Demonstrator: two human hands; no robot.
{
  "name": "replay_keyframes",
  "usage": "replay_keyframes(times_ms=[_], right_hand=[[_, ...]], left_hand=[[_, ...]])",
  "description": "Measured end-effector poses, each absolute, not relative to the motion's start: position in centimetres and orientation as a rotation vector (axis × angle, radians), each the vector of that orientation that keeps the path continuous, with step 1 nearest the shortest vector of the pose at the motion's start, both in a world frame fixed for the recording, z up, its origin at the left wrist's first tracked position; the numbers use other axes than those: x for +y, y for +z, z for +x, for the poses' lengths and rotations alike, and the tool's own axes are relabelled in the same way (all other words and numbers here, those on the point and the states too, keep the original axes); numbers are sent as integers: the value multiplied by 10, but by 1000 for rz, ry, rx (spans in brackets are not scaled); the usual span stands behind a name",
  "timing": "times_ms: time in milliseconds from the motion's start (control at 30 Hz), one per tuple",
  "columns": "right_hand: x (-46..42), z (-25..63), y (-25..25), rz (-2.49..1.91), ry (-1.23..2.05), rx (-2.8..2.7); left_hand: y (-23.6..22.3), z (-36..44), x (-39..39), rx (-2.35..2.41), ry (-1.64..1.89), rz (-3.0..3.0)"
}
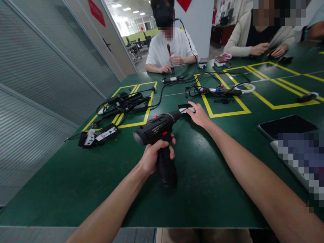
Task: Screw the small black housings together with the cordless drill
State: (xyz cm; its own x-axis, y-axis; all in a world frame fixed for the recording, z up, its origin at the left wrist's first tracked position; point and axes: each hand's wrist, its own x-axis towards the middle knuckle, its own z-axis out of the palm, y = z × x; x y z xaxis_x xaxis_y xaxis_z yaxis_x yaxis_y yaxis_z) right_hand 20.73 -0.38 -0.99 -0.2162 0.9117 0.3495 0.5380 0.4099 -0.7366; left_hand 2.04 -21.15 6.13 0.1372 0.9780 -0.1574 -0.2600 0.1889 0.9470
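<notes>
My left hand (152, 157) is wrapped around the handle of a black cordless drill (163, 126). The drill's battery end points down toward me, and its chuck points away and to the right. Just past the chuck, a small black block with a white label (182, 107) lies on the table. My right hand (199, 115) grips the block's right end, with thumb and fingers on either side. The drill tip appears close to the block, but I cannot tell whether they touch.
Tangled black cables and adapters (129, 104) lie left on the green table (202, 189), beside labelled black blocks (101, 135). Corded electric screwdrivers (220, 91) lie farther back. A phone (286, 126) is at right. Across sit a person in white (154, 50) holding a screwdriver and another person (238, 42).
</notes>
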Motion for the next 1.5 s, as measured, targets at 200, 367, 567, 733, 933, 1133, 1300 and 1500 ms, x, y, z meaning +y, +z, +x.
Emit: replay_keyframes(times_ms=[200,367,567,733,933,1133,1300,1500], right_hand=[[-3,207,-12,-1234,581,-1890],[-2,206,-12,-1229,572,-1888],[-2,206,-12,-1229,584,-1885],[-1,207,-13,-1224,592,-1885],[-2,207,-13,-1212,600,-1893],[-2,207,-12,-1213,591,-1899],[-2,207,-12,-1212,579,-1901],[-2,207,-12,-1203,569,-1896]], left_hand=[[63,22,-212,1021,1109,942],[64,23,-212,1016,1112,941],[62,21,-211,1010,1117,939],[61,21,-211,1017,1111,953],[62,22,-211,1028,1117,952],[62,23,-211,1045,1113,953],[61,23,-210,1037,1120,943],[61,23,-210,1038,1120,948]])
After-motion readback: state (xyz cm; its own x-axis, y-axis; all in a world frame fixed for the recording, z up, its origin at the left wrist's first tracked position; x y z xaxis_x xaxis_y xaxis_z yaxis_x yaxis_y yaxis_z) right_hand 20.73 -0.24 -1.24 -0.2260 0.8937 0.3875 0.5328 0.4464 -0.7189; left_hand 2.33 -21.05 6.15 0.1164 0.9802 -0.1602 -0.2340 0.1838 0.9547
